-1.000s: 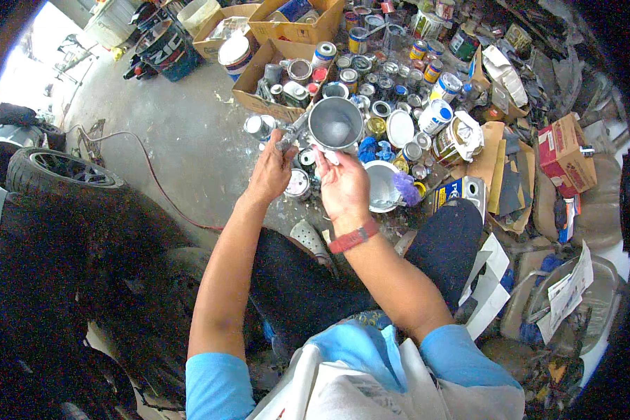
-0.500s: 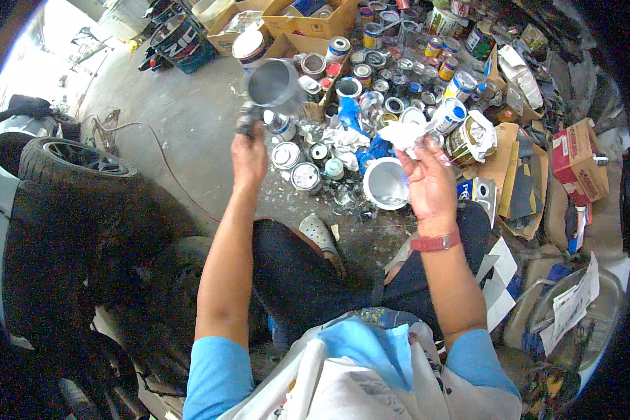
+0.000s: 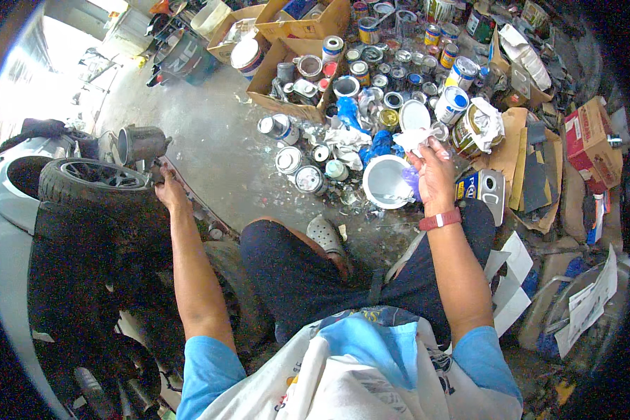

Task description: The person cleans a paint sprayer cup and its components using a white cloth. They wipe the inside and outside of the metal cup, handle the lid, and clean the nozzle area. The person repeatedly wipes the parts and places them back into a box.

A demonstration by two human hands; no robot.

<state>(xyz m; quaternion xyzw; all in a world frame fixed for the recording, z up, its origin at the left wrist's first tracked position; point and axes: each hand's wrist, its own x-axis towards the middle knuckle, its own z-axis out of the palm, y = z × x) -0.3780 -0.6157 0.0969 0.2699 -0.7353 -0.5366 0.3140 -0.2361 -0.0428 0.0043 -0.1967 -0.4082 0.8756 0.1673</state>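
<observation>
My left hand reaches out to the left, its fingers closed round the dark body of what looks like a spray gun. The gun's grey cup is tipped, with its mouth facing left. It hangs near a wheel with a black tyre. My right hand pinches a crumpled white tissue or rag. It is beside and slightly above a white tub, which stands on the floor in front of my feet. Something purple shows at the tub's right rim, partly behind my hand.
Many paint cans crowd the floor ahead, with blue and white crumpled wipes among them. Cardboard boxes stand behind. A red hose crosses the floor by my left hand. At right lie cardboard sheets and a red-brown box.
My left hand has swung left and down with the spray gun, from beside the cans to near the wheel. My right hand stays nearly in place with the white tissue.
</observation>
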